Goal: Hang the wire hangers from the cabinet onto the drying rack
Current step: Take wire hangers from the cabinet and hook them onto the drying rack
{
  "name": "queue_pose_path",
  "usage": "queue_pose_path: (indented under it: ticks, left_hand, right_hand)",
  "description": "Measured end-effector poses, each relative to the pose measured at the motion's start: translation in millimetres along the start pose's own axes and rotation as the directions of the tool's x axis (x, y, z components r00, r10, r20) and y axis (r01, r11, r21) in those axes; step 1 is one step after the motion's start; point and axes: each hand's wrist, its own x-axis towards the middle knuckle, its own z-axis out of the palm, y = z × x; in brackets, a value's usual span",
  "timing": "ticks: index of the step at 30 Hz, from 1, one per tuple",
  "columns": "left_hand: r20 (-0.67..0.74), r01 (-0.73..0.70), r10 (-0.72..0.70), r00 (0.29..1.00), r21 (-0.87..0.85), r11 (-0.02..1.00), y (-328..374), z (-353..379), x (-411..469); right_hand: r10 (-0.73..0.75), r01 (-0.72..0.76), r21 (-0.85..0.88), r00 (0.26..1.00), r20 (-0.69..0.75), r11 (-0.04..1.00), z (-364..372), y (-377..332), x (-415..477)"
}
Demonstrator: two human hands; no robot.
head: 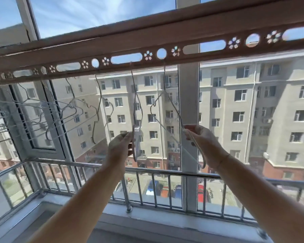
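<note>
Left fingers: the fingertips point(126, 136) pinch the lower wire of the left hanger point(136, 137), narrow and closed on it, next to a small tag on the wire.
Right fingers: the fingertips point(193, 128) are curled round the lower corner of the right hanger point(164, 78), holding the thin wire.
Why held so: each grip sits low on the frame, which I take as steadying it so that the hook settles and the frame stops swinging.
Hooks: the left hanger's hook sits at an oblong slot near the middle of the drying rack point(165, 41). The right hanger's hook goes up to the round hole just beside it. Whether either is fully seated I cannot tell.
Hands: the left hand point(120, 146) and the right hand point(203, 141) are lifted to about the same height, near each other.
Arms: both reach up and forward, nearly straight, wrists bare.
Other hangers: a tangle of hung hangers point(72, 106) lines the rack's left end.
Beyond: a metal railing point(165, 171) runs below the hands.
Cabinet: out of sight.
</note>
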Motion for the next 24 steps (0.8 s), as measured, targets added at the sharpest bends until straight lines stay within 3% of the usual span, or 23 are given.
queue_pose_path:
  ticks: [4, 10, 16, 24]
  left_hand:
    - [0.217, 0.004, -0.041, 0.975, 0.170, 0.985, -56, 15, -15]
    - [0.588, -0.103, -0.109, 0.802, 0.315, 0.943, -115, 72, -50]
    - [0.734, -0.198, -0.134, 0.665, 0.347, 0.917, -144, 142, -93]
    - [0.840, -0.168, -0.187, 0.510, 0.310, 0.936, -179, 264, -177]
  right_hand:
    - [-0.008, 0.008, -0.183, 1.000, 0.002, 0.983, -25, 36, -18]
    - [-0.041, -0.007, -0.467, 0.995, -0.092, 0.884, -84, 73, -57]
    - [0.042, -0.182, -0.570, 0.967, -0.250, 0.801, -169, 102, -113]
    - [0.144, -0.429, -0.513, 0.852, -0.503, 0.744, -305, 109, -210]
